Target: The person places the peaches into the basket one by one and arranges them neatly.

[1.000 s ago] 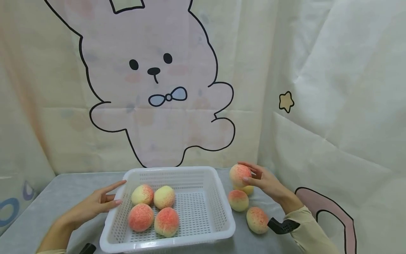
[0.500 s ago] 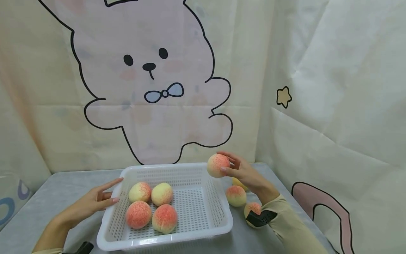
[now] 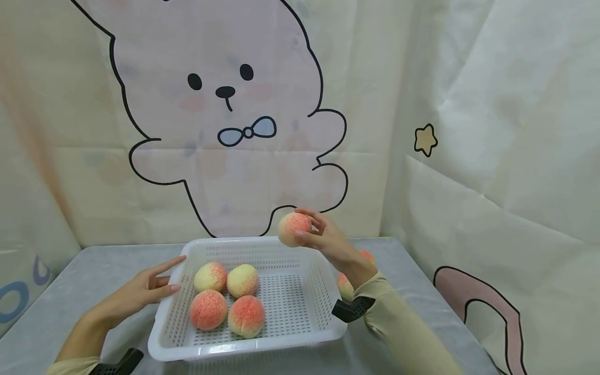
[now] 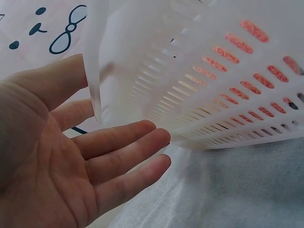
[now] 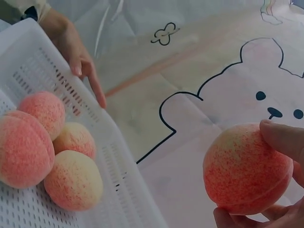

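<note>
The right hand (image 3: 328,240) holds a peach (image 3: 294,228) up in the air, above the far right corner of the white basket (image 3: 323,291). The fingertips (image 5: 280,137) and the thumb pinch the peach from both sides. It is round, pink-red on one side and pale yellow on the other.

The left hand (image 3: 140,292) is at the left wall of the basket. Its fingers are straight and spread a little. The first finger lies along the far left corner of the rim. In the left wrist view the open palm sits right beside the wall with the slots, but it is hard to say if the palm touches it.

Four peaches lie inside the basket, all in its left half. Two paler ones (image 3: 210,276) (image 3: 242,280) are farther back and sit side by side. Two redder ones (image 3: 208,309) (image 3: 246,316) are nearer the front and also touch each other. The right half of the basket floor is bare.

Outside the basket, just past its right wall, more peaches (image 3: 344,285) lie on the grey table (image 3: 84,271). The right arm hides most of them, so I cannot count them well.

Behind the basket hangs a cloth with a big pink bunny (image 3: 225,104) drawn on it. The bunny has a blue bow. To the right of the basket, higher up, is a small yellow star (image 3: 425,139).
</note>
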`<control>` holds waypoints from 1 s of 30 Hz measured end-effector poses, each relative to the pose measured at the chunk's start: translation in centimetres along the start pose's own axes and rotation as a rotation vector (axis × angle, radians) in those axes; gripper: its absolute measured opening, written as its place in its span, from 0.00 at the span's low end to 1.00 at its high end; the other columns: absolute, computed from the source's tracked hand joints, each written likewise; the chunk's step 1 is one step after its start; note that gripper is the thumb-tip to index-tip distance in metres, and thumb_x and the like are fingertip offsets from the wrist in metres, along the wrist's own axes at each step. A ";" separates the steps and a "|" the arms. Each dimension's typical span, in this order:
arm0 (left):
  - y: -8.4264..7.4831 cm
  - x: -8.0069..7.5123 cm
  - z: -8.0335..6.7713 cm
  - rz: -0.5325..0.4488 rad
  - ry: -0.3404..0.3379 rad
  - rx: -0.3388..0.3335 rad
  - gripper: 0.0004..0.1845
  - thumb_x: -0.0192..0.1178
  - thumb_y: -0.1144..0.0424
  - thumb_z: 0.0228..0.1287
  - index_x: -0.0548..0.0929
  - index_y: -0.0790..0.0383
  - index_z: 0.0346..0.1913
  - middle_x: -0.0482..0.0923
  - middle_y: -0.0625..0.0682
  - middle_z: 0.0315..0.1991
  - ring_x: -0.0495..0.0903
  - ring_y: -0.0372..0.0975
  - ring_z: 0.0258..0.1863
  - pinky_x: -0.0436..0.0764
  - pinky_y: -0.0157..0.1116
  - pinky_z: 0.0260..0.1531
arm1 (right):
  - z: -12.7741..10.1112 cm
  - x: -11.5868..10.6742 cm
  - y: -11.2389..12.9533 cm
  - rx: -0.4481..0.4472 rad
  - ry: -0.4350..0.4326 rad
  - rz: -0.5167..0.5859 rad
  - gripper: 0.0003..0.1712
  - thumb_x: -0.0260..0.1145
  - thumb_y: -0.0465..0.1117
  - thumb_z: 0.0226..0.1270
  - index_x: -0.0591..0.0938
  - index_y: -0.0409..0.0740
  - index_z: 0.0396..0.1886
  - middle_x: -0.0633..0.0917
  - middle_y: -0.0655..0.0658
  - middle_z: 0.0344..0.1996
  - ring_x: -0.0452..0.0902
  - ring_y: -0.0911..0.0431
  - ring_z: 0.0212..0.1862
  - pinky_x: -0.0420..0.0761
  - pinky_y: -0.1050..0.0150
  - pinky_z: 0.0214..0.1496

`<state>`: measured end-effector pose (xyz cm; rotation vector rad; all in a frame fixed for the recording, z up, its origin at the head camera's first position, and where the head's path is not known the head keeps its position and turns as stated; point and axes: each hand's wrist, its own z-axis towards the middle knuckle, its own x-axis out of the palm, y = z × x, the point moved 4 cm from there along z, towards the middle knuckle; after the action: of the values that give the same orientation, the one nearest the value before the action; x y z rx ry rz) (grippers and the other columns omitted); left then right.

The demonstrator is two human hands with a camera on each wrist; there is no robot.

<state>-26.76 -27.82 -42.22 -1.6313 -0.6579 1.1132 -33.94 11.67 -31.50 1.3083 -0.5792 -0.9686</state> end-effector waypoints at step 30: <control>-0.6 0.2 -0.1 0.003 -0.001 0.011 0.42 0.52 0.60 0.78 0.39 0.60 0.82 0.68 0.77 0.68 0.87 0.39 0.49 0.85 0.39 0.45 | 3.0 4.5 -8.2 0.512 -0.145 0.010 0.30 0.65 0.36 0.71 0.70 0.44 0.70 0.76 0.33 0.62 0.81 0.46 0.47 0.81 0.40 0.58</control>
<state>-26.53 -27.47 -41.73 -1.6236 -0.6489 1.1177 -36.27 6.42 -39.49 1.6905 -0.9900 -0.9452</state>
